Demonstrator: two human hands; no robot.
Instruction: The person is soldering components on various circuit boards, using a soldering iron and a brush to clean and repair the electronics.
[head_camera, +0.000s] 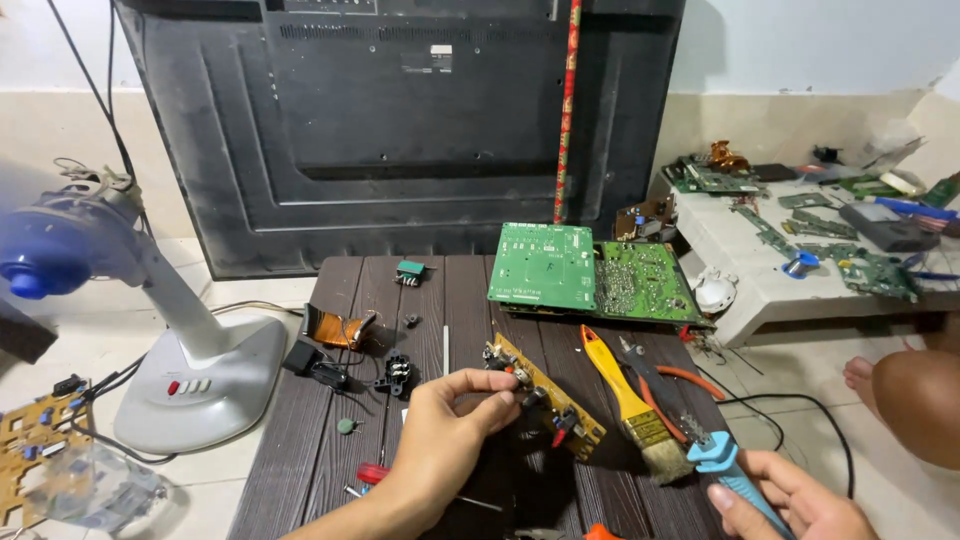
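Note:
My left hand (448, 430) pinches the near side of a narrow yellow circuit board (545, 393) with black parts on it, which lies on the dark wooden table (300, 450). A blue-handled soldering iron (725, 470) is gripped in my right hand (790, 500) at the lower right. The iron's tip points up toward the board, a short way from it. Between the two lies a yellow-handled paintbrush (630, 400), next to orange-handled pliers (670, 385).
Two green circuit boards (590, 270) lie at the table's far edge. Behind leans the black back of a large television (400, 130). A white and blue fan (140, 330) stands at left. A low white bench (760, 275) at right holds several boards. My knee (915, 385) is at right.

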